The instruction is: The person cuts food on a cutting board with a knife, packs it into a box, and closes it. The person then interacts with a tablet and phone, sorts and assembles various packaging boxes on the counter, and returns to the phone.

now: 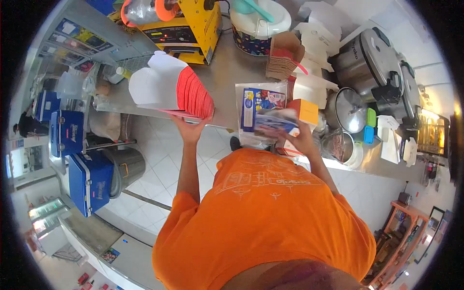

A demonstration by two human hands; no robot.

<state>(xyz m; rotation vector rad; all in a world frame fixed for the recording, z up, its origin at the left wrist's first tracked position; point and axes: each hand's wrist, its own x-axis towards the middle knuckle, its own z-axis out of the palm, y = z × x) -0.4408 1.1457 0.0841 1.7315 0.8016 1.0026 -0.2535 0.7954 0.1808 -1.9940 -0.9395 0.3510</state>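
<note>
A stack of nested red and white cartons (195,96) lies at the counter's front edge. My left hand (190,129) is at its near side, fingers on a red carton. Right of centre, my right hand (302,140) holds a blurred printed packet (276,122), its fingers closed on the near edge. Under and behind that packet lies a clear plastic bag with blue printed sheets (249,108). An orange box (305,112) stands just beyond my right hand.
A yellow machine (181,29) and a patterned tub (251,41) stand at the back. Brown cartons (281,60), a lidded steel pot (365,60) and a steel bowl (345,108) are at the right. Blue coolers (92,181) stand at the left.
</note>
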